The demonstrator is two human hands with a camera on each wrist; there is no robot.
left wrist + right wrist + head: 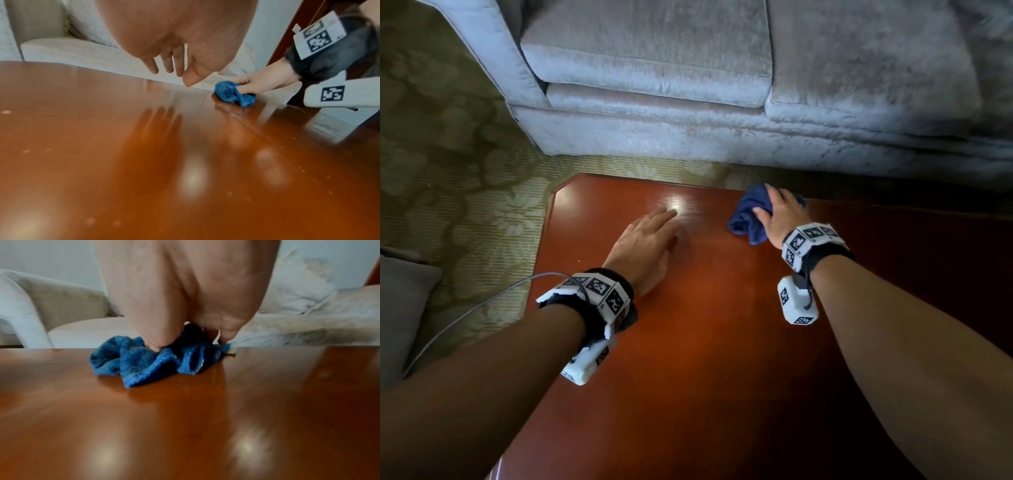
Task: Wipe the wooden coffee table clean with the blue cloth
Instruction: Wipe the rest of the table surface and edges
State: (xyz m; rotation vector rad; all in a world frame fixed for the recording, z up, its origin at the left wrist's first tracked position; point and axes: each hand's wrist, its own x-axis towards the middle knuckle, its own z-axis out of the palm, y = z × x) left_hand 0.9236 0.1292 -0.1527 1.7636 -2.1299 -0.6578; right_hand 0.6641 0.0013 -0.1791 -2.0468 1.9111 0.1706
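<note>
The glossy reddish wooden coffee table fills the lower half of the head view. A bunched blue cloth lies near its far edge, right of centre. My right hand sits on top of the cloth, thumb and fingers curled into its folds, as the right wrist view shows with the cloth under the hand. My left hand is spread flat with straight fingers just over the bare wood, left of the cloth. The left wrist view has the left hand holding nothing and the cloth beyond it.
A pale grey velvet sofa stands right behind the table's far edge. Patterned green carpet lies to the left, with a grey cushion at the left border. A thin cable trails from my left wrist. Small pale specks dot the tabletop.
</note>
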